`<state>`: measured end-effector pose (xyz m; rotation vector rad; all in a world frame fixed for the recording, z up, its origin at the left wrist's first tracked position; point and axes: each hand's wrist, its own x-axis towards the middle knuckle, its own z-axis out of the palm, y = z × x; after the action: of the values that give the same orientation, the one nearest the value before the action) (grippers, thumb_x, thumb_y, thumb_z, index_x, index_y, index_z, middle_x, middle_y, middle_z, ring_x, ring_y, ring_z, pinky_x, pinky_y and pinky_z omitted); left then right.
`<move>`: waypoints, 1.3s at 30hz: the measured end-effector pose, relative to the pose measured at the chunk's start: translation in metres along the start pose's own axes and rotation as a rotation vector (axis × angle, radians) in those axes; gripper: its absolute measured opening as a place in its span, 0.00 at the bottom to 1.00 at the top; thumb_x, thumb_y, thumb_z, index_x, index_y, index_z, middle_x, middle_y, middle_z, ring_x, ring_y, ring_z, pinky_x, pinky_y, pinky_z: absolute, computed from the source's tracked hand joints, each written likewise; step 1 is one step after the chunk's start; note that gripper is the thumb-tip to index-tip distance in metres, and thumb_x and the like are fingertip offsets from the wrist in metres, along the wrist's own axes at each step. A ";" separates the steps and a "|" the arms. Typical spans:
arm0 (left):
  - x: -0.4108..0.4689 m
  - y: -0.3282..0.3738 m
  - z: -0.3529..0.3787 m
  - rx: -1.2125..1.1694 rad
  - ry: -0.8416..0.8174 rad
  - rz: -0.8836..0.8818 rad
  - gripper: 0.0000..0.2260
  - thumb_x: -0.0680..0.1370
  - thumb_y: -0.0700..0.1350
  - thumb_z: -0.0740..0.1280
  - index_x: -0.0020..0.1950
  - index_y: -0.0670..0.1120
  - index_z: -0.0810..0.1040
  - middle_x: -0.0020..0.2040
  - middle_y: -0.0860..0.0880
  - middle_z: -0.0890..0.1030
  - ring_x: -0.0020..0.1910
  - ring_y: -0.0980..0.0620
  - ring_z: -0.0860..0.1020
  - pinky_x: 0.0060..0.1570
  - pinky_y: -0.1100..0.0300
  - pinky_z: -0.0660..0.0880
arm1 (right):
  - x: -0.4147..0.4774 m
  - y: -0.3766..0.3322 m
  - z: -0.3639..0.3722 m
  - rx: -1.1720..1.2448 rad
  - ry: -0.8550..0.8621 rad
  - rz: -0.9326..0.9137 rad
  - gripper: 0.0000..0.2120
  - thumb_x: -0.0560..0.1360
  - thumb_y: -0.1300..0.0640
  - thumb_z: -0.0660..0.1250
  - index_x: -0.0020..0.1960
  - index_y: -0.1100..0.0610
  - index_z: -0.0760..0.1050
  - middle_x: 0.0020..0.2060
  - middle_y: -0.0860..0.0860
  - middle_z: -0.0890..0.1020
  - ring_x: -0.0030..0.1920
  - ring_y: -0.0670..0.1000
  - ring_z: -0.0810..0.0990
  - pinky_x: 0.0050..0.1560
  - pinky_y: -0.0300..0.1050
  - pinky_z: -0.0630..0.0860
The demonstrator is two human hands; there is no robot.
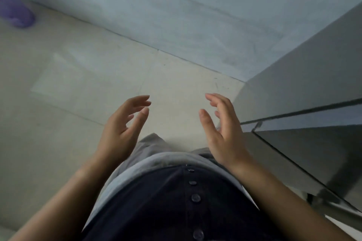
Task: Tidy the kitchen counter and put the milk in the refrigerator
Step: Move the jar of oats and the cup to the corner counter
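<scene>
My left hand point(122, 127) and my right hand point(222, 129) are raised in front of my body, palms facing each other, fingers apart, with nothing in either. A grey, glossy refrigerator point(305, 76) stands at the right, its doors shut, with a dark seam between upper and lower sections. My right hand is just left of its front corner, not touching it. No milk and no counter are in view.
Pale floor tiles point(88, 84) spread below me. A light blue-grey wall point(176, 6) runs across the top. A blurred purple object point(16, 10) lies on the floor at the far left by the wall.
</scene>
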<state>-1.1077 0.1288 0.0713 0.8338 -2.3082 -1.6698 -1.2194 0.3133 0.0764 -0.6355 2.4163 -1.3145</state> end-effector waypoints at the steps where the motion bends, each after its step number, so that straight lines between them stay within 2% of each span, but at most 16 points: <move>1: 0.001 -0.008 -0.013 -0.010 0.020 -0.018 0.13 0.74 0.60 0.58 0.58 0.62 0.73 0.54 0.59 0.80 0.57 0.60 0.77 0.61 0.50 0.73 | 0.008 -0.006 0.011 0.001 -0.022 -0.011 0.23 0.76 0.44 0.56 0.65 0.56 0.68 0.62 0.46 0.71 0.64 0.42 0.69 0.65 0.46 0.68; 6: 0.014 -0.041 -0.089 -0.002 0.102 -0.087 0.15 0.74 0.62 0.58 0.59 0.63 0.71 0.56 0.59 0.79 0.58 0.61 0.76 0.61 0.47 0.72 | 0.053 -0.049 0.083 0.016 -0.132 -0.089 0.21 0.75 0.44 0.57 0.61 0.56 0.71 0.59 0.46 0.73 0.61 0.43 0.71 0.63 0.48 0.71; 9: 0.023 -0.058 -0.141 0.034 0.168 -0.102 0.22 0.73 0.64 0.57 0.64 0.57 0.70 0.58 0.58 0.77 0.59 0.61 0.75 0.61 0.47 0.73 | 0.083 -0.083 0.137 0.042 -0.219 -0.166 0.21 0.75 0.44 0.57 0.60 0.56 0.72 0.58 0.46 0.73 0.60 0.42 0.71 0.62 0.48 0.71; 12: 0.016 -0.074 -0.190 0.063 0.271 -0.130 0.25 0.73 0.65 0.56 0.64 0.54 0.71 0.58 0.57 0.77 0.59 0.59 0.75 0.60 0.47 0.73 | 0.106 -0.123 0.188 0.055 -0.341 -0.258 0.21 0.75 0.43 0.56 0.61 0.56 0.72 0.58 0.46 0.73 0.60 0.42 0.72 0.62 0.46 0.72; 15: -0.003 -0.091 -0.231 0.028 0.407 -0.192 0.22 0.73 0.64 0.56 0.62 0.56 0.71 0.57 0.55 0.78 0.57 0.59 0.76 0.59 0.48 0.73 | 0.119 -0.159 0.236 0.028 -0.516 -0.350 0.22 0.75 0.42 0.55 0.61 0.55 0.71 0.57 0.46 0.74 0.59 0.41 0.72 0.61 0.41 0.71; 19: -0.027 -0.115 -0.264 -0.025 0.578 -0.288 0.16 0.73 0.63 0.56 0.59 0.63 0.70 0.56 0.60 0.77 0.55 0.64 0.76 0.57 0.53 0.74 | 0.134 -0.189 0.289 -0.051 -0.730 -0.447 0.23 0.75 0.40 0.54 0.61 0.53 0.70 0.57 0.44 0.74 0.58 0.39 0.71 0.61 0.36 0.69; 24: -0.031 -0.136 -0.287 -0.136 0.770 -0.423 0.18 0.73 0.62 0.56 0.60 0.59 0.71 0.56 0.60 0.77 0.55 0.66 0.75 0.53 0.66 0.72 | 0.162 -0.222 0.353 -0.082 -0.910 -0.520 0.24 0.74 0.40 0.54 0.62 0.54 0.70 0.58 0.45 0.73 0.58 0.39 0.71 0.61 0.33 0.67; 26: -0.021 -0.141 -0.300 -0.163 0.809 -0.460 0.18 0.73 0.63 0.56 0.59 0.60 0.71 0.56 0.61 0.77 0.55 0.67 0.75 0.52 0.68 0.70 | 0.178 -0.237 0.380 -0.089 -0.972 -0.546 0.23 0.75 0.41 0.54 0.62 0.54 0.71 0.58 0.46 0.74 0.58 0.39 0.71 0.60 0.31 0.67; 29: 0.008 -0.147 -0.331 -0.193 0.883 -0.493 0.19 0.72 0.63 0.56 0.60 0.60 0.71 0.56 0.61 0.77 0.55 0.67 0.74 0.52 0.68 0.70 | 0.209 -0.263 0.425 -0.097 -1.067 -0.575 0.20 0.75 0.44 0.57 0.61 0.54 0.71 0.57 0.48 0.74 0.57 0.40 0.72 0.53 0.26 0.66; 31: 0.030 -0.149 -0.358 -0.215 0.963 -0.499 0.19 0.72 0.62 0.56 0.59 0.59 0.72 0.55 0.60 0.78 0.56 0.66 0.75 0.53 0.66 0.70 | 0.233 -0.287 0.457 -0.099 -1.110 -0.642 0.21 0.75 0.43 0.57 0.60 0.55 0.71 0.57 0.48 0.74 0.57 0.42 0.72 0.55 0.27 0.67; 35: 0.061 -0.152 -0.401 -0.255 1.140 -0.513 0.18 0.72 0.61 0.57 0.59 0.57 0.74 0.54 0.59 0.79 0.56 0.62 0.76 0.55 0.61 0.71 | 0.271 -0.334 0.518 -0.127 -1.198 -0.856 0.22 0.75 0.43 0.55 0.61 0.56 0.71 0.58 0.50 0.75 0.59 0.45 0.72 0.60 0.38 0.68; 39: 0.065 -0.154 -0.419 -0.302 1.294 -0.601 0.19 0.72 0.61 0.57 0.58 0.56 0.75 0.53 0.60 0.80 0.55 0.63 0.76 0.56 0.62 0.70 | 0.281 -0.363 0.570 -0.158 -1.344 -0.928 0.21 0.76 0.42 0.55 0.61 0.55 0.71 0.58 0.49 0.74 0.59 0.45 0.72 0.61 0.42 0.69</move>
<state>-0.9225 -0.2826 0.0684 1.8675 -0.9383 -0.9660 -1.1061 -0.4092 0.0660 -1.9853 1.0626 -0.4697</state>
